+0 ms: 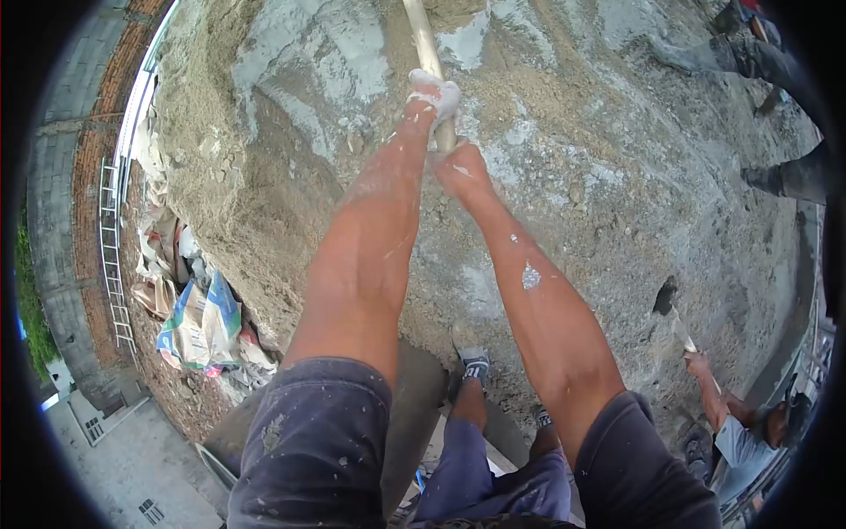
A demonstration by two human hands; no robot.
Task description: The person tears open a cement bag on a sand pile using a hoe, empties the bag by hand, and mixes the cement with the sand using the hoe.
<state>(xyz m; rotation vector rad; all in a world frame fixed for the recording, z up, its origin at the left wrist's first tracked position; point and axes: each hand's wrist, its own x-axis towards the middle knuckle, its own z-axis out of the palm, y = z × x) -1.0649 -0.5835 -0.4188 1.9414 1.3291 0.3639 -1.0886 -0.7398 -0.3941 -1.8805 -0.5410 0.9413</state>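
Observation:
A pale wooden tool handle [423, 37] runs up over the sand-and-cement pile and leaves the top of the view, so its working end is hidden. My left hand [434, 95], coated with whitish material, is closed around the handle. Closer to me, my right hand [460, 167] is wrapped around the handle's lower end. Both arms stretch forward, with pale splashes on the skin. Beneath them spreads the pile [546, 203] of brown sand streaked with grey powder.
At lower right a co-worker [745, 441] holds a pale-handled tool [683, 333] against the pile. Another person's legs [740, 62] stand at upper right. Crumpled sacks [203, 322] lie at left, near a metal ladder [109, 238] and a brick wall [92, 194].

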